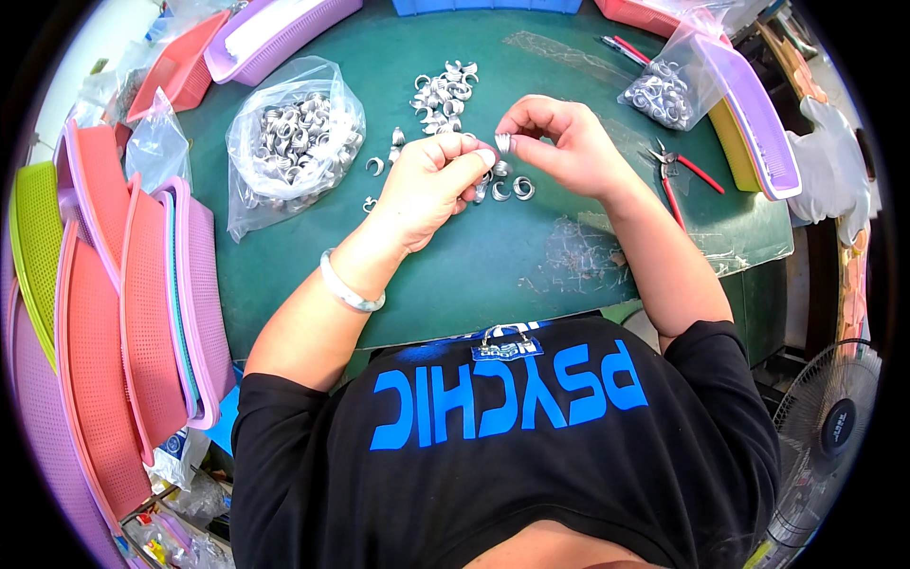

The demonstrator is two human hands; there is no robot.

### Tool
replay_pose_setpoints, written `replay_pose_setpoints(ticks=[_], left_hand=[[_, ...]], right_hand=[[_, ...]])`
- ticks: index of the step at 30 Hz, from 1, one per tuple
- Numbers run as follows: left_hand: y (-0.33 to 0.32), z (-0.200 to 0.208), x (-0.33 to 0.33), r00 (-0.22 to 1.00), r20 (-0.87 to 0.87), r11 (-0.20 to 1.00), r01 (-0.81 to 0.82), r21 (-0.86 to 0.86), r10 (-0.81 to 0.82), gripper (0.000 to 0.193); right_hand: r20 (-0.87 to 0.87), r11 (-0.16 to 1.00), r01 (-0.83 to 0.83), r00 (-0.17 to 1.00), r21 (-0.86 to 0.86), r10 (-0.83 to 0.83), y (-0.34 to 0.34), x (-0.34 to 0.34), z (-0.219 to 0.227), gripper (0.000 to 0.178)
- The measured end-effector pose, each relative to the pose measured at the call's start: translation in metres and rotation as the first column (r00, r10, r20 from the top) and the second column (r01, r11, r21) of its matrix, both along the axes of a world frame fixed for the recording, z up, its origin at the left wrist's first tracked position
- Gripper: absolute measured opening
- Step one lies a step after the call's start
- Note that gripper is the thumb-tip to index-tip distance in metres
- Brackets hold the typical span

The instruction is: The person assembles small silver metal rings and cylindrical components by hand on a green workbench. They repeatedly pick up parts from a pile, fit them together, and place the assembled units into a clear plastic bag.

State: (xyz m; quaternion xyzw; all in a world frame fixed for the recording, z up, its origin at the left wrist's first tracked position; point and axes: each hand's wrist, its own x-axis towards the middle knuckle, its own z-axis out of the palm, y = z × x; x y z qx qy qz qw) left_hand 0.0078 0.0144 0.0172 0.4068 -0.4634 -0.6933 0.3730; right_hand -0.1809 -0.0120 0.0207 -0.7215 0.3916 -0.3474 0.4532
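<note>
Above the green table (455, 270), my two hands are close together. My right hand (572, 147) pinches a small ribbed silver open ring (503, 143) between thumb and forefinger. My left hand (431, 185) is closed with its thumb against the fingers, beside that ring; what it holds, if anything, is hidden. Loose silver open rings (524, 188) lie under and beside the hands, some partly covered by my left hand. Beyond my hands is a loose pile of the same rings (445, 93). To the left, a clear plastic bag (344, 100) holds many more.
Red-handled pliers (669, 171) lie open at the right. Behind them are a bag of silver pieces (661, 95) and a purple basket (754, 119). Stacked plastic baskets (152, 313) crowd the left side. A fan (829, 431) stands at lower right.
</note>
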Motion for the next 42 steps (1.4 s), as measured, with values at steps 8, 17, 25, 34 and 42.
replay_pose_setpoints(ticks=[8, 17, 25, 34, 42], left_hand=[[0.002, 0.000, 0.001, 0.999, -0.033, 0.999, 0.041, 0.010, -0.041, 0.018], [0.002, -0.004, 0.000, 0.999, -0.049, 0.988, -0.006, -0.155, -0.002, 0.016], [0.001, -0.010, -0.001, 0.999, -0.029, 0.970, -0.029, -0.242, 0.022, 0.011], [0.000, -0.007, 0.000, 1.000, 0.001, 0.974, -0.024, -0.225, 0.025, 0.018], [0.000, -0.007, -0.001, 0.996, -0.071, 0.976, -0.062, -0.208, 0.048, 0.017]], right_hand=[[0.012, 0.939, 0.009, 1.000, -0.343, -0.005, 0.006, 0.007, 0.002, 0.011], [0.089, 0.966, -0.089, 0.989, -0.243, 0.114, 0.007, 0.003, 0.003, 0.016], [0.096, 0.962, -0.114, 0.985, -0.246, 0.141, 0.005, 0.003, 0.003, 0.018], [0.107, 0.954, -0.093, 0.986, -0.285, 0.128, 0.006, 0.003, 0.001, 0.028], [0.060, 0.925, -0.109, 0.988, -0.365, 0.140, 0.008, 0.004, 0.005, 0.042]])
